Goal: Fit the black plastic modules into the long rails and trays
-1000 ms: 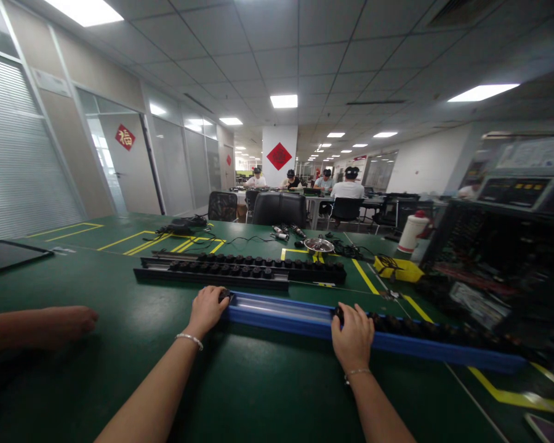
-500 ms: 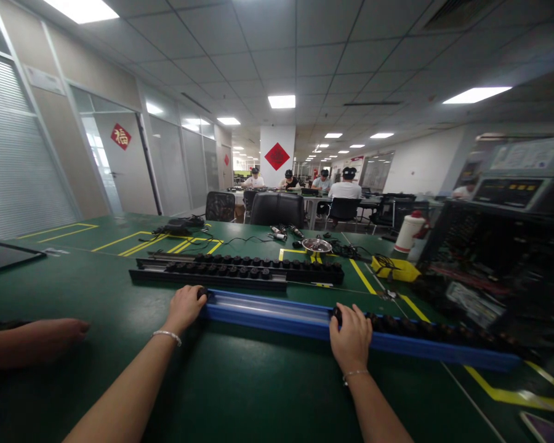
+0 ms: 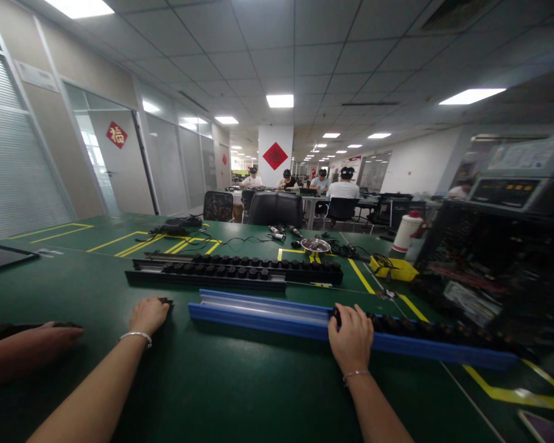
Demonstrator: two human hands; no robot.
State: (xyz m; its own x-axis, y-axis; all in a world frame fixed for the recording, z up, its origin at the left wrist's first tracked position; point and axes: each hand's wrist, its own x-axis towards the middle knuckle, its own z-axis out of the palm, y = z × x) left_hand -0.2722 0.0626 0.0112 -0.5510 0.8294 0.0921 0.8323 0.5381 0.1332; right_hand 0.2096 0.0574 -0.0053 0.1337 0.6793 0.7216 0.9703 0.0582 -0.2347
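A long blue channel [image 3: 263, 320] lies across the green table in front of me. Its left part shows a bare, shiny inside, while a row of black knob-like parts [image 3: 415, 326] fills the right part. My right hand [image 3: 351, 335] is closed on the black part [image 3: 336, 315] at the left end of that row, fingers over the channel. Left of the channel and apart from it, my left hand [image 3: 148, 315] is low over the table, pinching a small black part [image 3: 167, 302]; its exact kind is not clear.
Two black channels [image 3: 203, 280] with similar black parts lie behind. A co-worker's hand [image 3: 55, 338] rests at the left. Farther back are a metal bowl [image 3: 315, 246], a yellow tray [image 3: 394, 269], a white bottle [image 3: 406, 232] and cables. Open electronic equipment [image 3: 471, 264] stands at the right.
My left hand has moved left, away from the channel's left end, with the small black part in it. My right hand stays in place on the row.
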